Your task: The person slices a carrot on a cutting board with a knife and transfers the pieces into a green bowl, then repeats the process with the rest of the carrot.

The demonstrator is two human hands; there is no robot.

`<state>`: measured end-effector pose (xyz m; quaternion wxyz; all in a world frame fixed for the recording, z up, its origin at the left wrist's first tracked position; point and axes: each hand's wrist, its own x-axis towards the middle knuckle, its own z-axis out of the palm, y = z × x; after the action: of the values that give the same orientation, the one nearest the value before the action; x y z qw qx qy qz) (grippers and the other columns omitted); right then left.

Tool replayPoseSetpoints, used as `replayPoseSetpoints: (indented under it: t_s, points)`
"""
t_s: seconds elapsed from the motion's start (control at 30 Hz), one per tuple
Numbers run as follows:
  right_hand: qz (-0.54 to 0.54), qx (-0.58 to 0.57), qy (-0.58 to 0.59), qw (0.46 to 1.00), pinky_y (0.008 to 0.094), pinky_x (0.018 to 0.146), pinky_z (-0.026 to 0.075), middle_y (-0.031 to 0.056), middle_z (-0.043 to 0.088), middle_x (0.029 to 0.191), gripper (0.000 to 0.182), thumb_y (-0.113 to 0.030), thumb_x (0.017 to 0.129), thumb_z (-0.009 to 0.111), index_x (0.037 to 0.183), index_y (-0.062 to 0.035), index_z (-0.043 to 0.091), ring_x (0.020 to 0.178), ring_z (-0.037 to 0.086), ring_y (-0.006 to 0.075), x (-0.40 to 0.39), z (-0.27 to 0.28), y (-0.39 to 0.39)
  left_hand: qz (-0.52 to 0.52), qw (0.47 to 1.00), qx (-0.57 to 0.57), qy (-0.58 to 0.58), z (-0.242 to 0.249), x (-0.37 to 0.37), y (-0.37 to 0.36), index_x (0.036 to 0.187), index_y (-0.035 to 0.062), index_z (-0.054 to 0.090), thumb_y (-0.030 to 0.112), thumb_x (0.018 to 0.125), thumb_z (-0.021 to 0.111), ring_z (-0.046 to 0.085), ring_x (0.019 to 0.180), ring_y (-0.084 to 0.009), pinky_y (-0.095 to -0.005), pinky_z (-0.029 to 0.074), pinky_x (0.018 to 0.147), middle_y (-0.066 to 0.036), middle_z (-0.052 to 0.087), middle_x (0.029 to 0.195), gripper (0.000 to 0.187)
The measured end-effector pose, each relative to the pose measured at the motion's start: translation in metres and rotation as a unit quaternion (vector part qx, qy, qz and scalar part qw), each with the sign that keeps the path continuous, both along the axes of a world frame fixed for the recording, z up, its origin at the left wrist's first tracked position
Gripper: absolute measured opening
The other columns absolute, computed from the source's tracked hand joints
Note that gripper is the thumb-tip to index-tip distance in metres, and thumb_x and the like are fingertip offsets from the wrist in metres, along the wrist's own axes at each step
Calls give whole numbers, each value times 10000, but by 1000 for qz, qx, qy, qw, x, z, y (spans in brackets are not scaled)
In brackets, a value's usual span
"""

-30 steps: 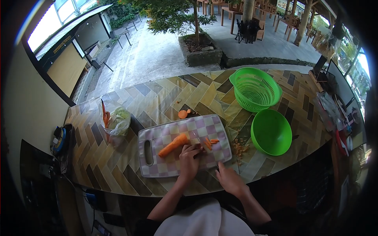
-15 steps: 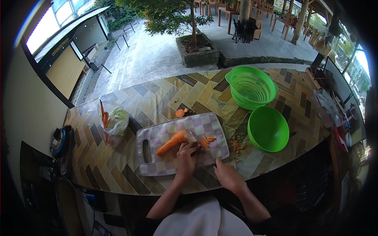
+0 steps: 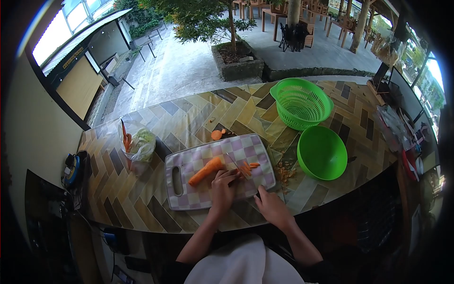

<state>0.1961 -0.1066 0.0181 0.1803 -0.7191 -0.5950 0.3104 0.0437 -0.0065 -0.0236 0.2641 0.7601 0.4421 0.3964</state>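
My right hand [image 3: 274, 208] is wrapped round the handle of a knife [image 3: 234, 162], whose thin blade slants up and left over the cutting board [image 3: 194, 202]. The board is checked purple and white, with a slot handle at its left. My left hand [image 3: 222, 188] rests on the board with its fingers bent and pressed together beside the blade; what lies under the fingertips is hidden. A thick peeled carrot [image 3: 206, 172] lies just left of these fingers. Several cut carrot sticks [image 3: 248, 168] lie at the right side of the blade.
Right of the board are carrot scraps [image 3: 285, 175], a green bowl [image 3: 322, 154] and a green colander [image 3: 302, 106]. Carrot ends [image 3: 216, 135] lie behind the board. A plastic bag [image 3: 142, 146] with vegetables stands at the left of the table [image 3: 127, 199].
My right hand has shifted slightly up and left with the knife. My left hand stays on the board almost unmoved. The whole view has shifted a little.
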Motion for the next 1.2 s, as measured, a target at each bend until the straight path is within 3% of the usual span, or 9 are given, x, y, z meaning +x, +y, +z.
replayPoseSetpoints:
  t_s: [0.4, 0.5, 0.77, 0.97, 1.2]
  points:
    - [19, -41, 14, 999, 589, 759, 482, 310, 650, 857, 235, -220, 997, 485, 1049, 7, 453, 881, 628, 496, -1, 6, 5, 3, 1000, -7, 20, 4, 1, -1, 979, 38, 766, 61, 774, 702, 638, 984, -293, -357, 507, 892, -124, 721, 1075, 216]
    - [29, -40, 39, 998, 590, 776, 477, 320, 647, 879, 234, -213, 999, 479, 1042, 16, 456, 899, 618, 504, 4, 5, 8, 12, 1000, 12, 18, 0, 1, 1, 956, 55, 778, 111, 767, 754, 662, 954, -265, -346, 528, 844, -116, 733, 1052, 199]
    - [19, -46, 32, 998, 570, 801, 489, 317, 653, 919, 225, -192, 989, 478, 1060, 21, 465, 926, 625, 497, -4, -5, 22, -2, 1000, 3, 12, 1, 0, -2, 976, 32, 765, 92, 780, 718, 641, 991, -297, -361, 510, 888, -129, 721, 1072, 210]
    - [0, -49, -28, 998, 582, 776, 485, 314, 650, 886, 209, -180, 978, 503, 1045, 11, 448, 916, 619, 500, -11, 1, 12, 12, 1000, 14, 17, 1, 1, -3, 982, 27, 761, 74, 787, 700, 636, 995, -306, -367, 503, 896, -135, 716, 1084, 210]
    - [22, -2, 45, 999, 571, 728, 437, 309, 627, 823, 251, -219, 979, 531, 1000, 13, 440, 872, 594, 505, 10, -2, 7, -8, 1000, 11, -18, 1, -2, 0, 964, 40, 768, 47, 777, 706, 645, 969, -300, -364, 510, 881, -146, 718, 1072, 197]
